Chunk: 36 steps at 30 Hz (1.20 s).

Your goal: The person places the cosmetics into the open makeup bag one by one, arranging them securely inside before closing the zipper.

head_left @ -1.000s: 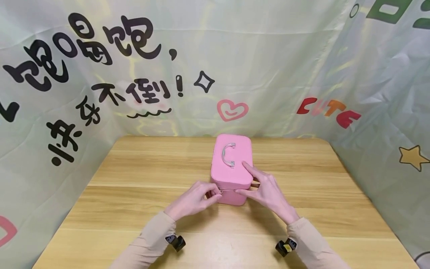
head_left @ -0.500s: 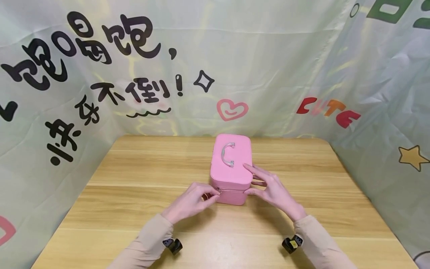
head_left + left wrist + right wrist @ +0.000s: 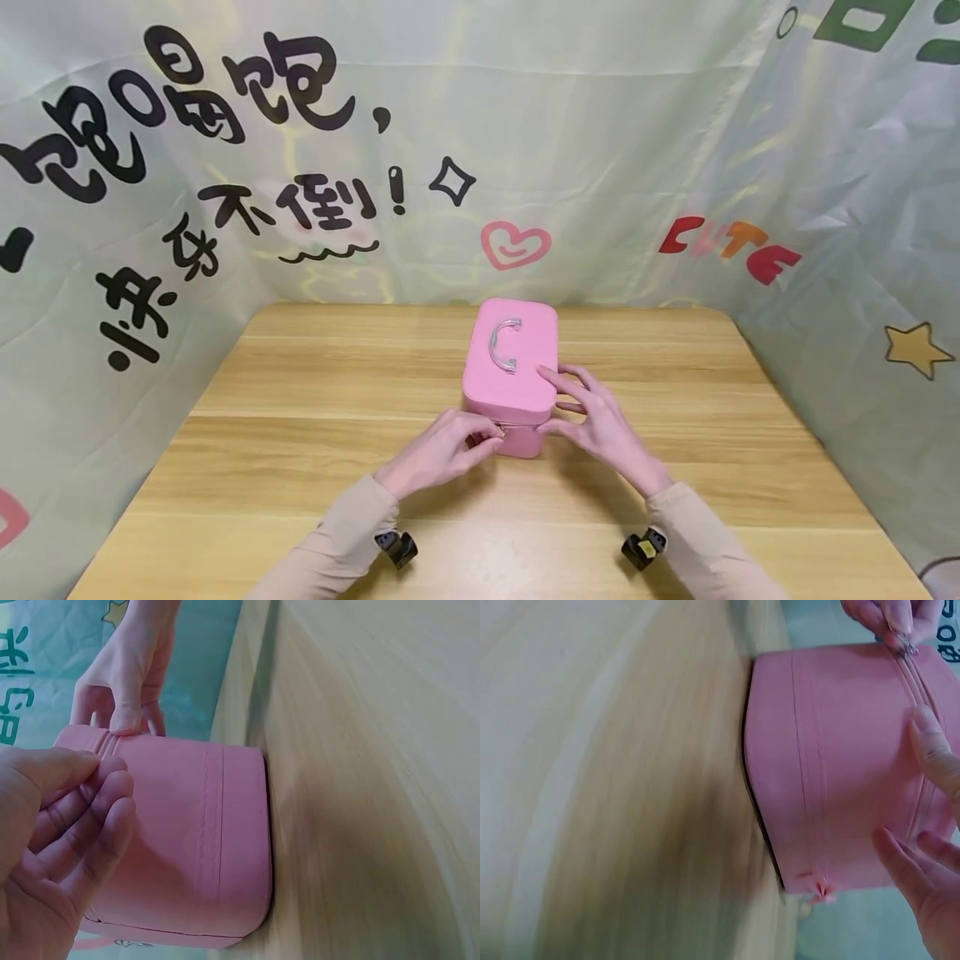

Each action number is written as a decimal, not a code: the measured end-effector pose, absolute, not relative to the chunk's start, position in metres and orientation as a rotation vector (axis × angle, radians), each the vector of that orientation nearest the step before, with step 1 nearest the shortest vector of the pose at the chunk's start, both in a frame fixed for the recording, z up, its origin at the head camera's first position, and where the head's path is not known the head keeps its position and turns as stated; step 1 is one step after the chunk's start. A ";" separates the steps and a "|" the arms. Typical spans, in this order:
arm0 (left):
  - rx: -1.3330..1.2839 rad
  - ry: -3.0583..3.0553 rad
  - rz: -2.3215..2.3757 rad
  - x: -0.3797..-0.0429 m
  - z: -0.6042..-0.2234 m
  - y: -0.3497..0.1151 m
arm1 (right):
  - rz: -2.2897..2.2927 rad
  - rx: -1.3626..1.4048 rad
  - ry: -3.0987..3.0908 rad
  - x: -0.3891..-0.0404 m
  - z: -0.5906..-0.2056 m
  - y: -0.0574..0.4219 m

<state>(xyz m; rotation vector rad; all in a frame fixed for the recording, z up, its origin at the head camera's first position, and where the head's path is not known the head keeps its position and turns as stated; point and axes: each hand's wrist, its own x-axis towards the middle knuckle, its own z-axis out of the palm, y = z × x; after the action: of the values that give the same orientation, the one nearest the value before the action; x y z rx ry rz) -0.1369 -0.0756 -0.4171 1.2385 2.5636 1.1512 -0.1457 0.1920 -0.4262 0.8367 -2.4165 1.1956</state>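
A pink vanity case (image 3: pixel 517 387) stands on the table with its lid down and a silver handle (image 3: pixel 498 348) on top. At its front, my left hand (image 3: pixel 441 450) pinches the zipper pull (image 3: pixel 906 649) between thumb and forefinger; the other fingers curl loosely beneath. My right hand (image 3: pixel 611 429) rests on the case's right front corner with spread, mostly straight fingers. Its thumb presses by the zipper (image 3: pixel 921 688), one finger touches the lid, and others lie along the side. How far the zipper is undone cannot be seen.
The wooden table (image 3: pixel 337 367) runs back to a printed cloth backdrop (image 3: pixel 600 150), which also hangs at both sides. A small pink bow (image 3: pixel 823 891) sits low on the case. Black cameras (image 3: pixel 396 548) are strapped to both wrists.
My left hand has shifted right along the front of the case with the zipper pull. The case has turned slightly and edged left, and my right hand has moved left with it.
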 end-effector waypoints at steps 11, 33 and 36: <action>1.205 2.573 1.196 -0.138 -0.420 -0.078 | 1.195 0.768 -2.370 -0.142 -0.432 0.171; 1.379 2.653 1.067 -0.134 -0.418 -0.062 | 1.130 0.818 -2.291 -0.154 -0.439 0.173; 1.399 2.666 1.067 -0.134 -0.421 -0.060 | 1.131 0.821 -2.304 -0.153 -0.438 0.172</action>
<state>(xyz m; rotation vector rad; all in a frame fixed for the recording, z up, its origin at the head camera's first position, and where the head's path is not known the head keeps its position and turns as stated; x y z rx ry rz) -0.1344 -0.0599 -0.4210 1.3992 2.6657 1.0668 -0.1529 0.1723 -0.4380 0.8209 -2.3043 1.1307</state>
